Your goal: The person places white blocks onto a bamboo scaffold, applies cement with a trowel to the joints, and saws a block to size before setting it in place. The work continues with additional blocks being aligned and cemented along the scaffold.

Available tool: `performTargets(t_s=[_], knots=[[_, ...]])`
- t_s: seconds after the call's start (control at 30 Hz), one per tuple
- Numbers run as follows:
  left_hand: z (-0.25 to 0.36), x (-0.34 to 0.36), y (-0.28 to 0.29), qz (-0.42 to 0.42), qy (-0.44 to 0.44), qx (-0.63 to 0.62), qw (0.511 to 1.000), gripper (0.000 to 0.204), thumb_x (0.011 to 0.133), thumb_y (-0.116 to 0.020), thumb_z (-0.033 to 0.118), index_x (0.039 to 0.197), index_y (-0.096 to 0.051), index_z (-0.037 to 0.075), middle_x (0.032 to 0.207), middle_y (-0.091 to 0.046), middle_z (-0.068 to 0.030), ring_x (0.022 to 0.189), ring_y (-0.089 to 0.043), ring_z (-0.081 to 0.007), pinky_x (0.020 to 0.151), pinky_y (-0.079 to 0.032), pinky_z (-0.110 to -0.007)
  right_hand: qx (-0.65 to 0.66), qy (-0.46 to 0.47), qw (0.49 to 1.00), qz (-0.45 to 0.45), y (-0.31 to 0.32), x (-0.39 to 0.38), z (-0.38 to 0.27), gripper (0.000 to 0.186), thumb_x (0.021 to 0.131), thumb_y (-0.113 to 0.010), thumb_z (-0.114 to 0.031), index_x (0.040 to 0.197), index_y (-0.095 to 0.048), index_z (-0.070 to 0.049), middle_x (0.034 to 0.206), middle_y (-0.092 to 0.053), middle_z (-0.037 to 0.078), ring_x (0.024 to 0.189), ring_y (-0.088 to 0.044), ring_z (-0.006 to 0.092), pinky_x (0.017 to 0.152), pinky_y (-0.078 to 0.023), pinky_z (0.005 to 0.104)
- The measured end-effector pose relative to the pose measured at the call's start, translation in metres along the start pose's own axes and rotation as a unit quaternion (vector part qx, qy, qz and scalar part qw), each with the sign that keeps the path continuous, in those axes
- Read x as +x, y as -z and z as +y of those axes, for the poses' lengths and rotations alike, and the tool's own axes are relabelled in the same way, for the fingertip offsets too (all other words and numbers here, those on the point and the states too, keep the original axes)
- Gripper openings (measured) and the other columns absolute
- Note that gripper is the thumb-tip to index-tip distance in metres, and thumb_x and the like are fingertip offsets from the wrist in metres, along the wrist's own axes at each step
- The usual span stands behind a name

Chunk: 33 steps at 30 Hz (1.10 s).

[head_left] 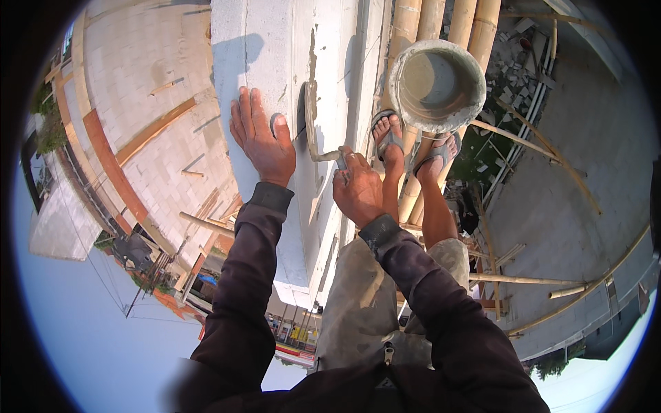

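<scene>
My left hand [265, 141] lies flat with its fingers spread on the top of a pale block wall [231, 69]. In my right hand [358, 189] is the handle of a trowel [312, 124], gripped with the fingers wrapped round it. The trowel's narrow, mortar-smeared blade is at the wall's white moulded side, close to a rough strip of grey mortar [312, 51]. To the right of the wall, beyond my right hand, stands a round bucket [402, 103] with wet grey mortar inside.
My sandalled feet stand on bamboo poles [406, 24] running along the wall, just by the bucket. Far below on the right lie rubble [513, 65] and a grey concrete surface [571, 165]. On the left, lower down, is a paved surface [138, 55] with wooden planks [113, 165].
</scene>
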<state>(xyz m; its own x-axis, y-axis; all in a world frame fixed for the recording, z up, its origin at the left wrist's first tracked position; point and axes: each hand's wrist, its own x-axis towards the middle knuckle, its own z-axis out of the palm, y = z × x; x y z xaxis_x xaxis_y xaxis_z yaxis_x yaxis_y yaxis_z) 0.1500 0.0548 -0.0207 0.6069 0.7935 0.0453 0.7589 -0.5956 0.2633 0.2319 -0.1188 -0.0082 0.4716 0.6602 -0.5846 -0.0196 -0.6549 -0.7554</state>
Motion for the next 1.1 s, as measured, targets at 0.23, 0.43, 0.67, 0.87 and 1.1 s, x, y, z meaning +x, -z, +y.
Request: performTargets(t_s=[0.23, 0.43, 0.67, 0.87, 1.1], knots=[[0.000, 0.001, 0.001, 0.008, -0.009, 0.006, 1.000, 0.059, 0.097, -0.048, 0.026, 0.150, -0.041, 0.001, 0.158, -0.037, -0.0195, 0.147, -0.029, -0.0430, 0.120, -0.017, -0.056, 0.019, -0.001, 0.999, 0.036, 0.031, 0.023, 0.010, 0.044, 0.081, -0.061, -0.005, 0.125, -0.063, -0.001, 0.101, -0.068, 0.022, 0.085, -0.069, 0.0388, 0.079, -0.055, 0.0444], [-0.001, -0.001, 0.000, 0.019, -0.027, 0.024, 0.999, 0.056, 0.101, -0.044, 0.029, 0.149, -0.043, 0.000, 0.155, -0.040, -0.0210, 0.144, -0.032, -0.0433, 0.119, -0.021, -0.054, 0.038, 0.079, 0.994, 0.072, 0.043, 0.131, 0.018, 0.043, 0.080, -0.065, -0.012, 0.122, -0.067, -0.001, 0.099, -0.070, 0.024, 0.091, -0.069, 0.0386, 0.085, -0.054, 0.0438], [-0.001, 0.000, 0.000, 0.014, -0.021, 0.011, 1.000, 0.059, 0.099, -0.047, 0.028, 0.151, -0.041, 0.001, 0.157, -0.037, -0.0195, 0.146, -0.030, -0.0425, 0.119, -0.019, -0.056, 0.038, 0.029, 0.999, -0.013, 0.032, 0.088, 0.023, 0.047, 0.083, -0.067, -0.015, 0.127, -0.064, 0.003, 0.105, -0.072, 0.024, 0.087, -0.072, 0.0282, 0.083, -0.055, 0.0348], [-0.003, -0.002, -0.001, 0.011, -0.021, 0.018, 1.000, 0.059, 0.097, -0.048, 0.024, 0.151, -0.040, 0.001, 0.158, -0.037, -0.0193, 0.147, -0.028, -0.0425, 0.119, -0.018, -0.056, 0.094, 0.037, 0.995, -0.027, 0.012, 0.042, 0.045, 0.045, 0.081, -0.063, -0.009, 0.125, -0.063, -0.001, 0.101, -0.068, 0.026, 0.087, -0.070, 0.0377, 0.079, -0.055, 0.0417], [-0.003, -0.001, 0.001, 0.011, -0.028, 0.015, 0.999, 0.059, 0.099, -0.047, 0.026, 0.151, -0.039, 0.000, 0.158, -0.037, -0.0197, 0.147, -0.029, -0.0426, 0.119, -0.018, -0.055, 0.128, -0.041, 0.989, -0.057, 0.012, -0.005, 0.073, 0.047, 0.079, -0.068, -0.011, 0.126, -0.066, -0.004, 0.108, -0.071, 0.023, 0.099, -0.067, 0.0328, 0.102, -0.039, 0.0404]])
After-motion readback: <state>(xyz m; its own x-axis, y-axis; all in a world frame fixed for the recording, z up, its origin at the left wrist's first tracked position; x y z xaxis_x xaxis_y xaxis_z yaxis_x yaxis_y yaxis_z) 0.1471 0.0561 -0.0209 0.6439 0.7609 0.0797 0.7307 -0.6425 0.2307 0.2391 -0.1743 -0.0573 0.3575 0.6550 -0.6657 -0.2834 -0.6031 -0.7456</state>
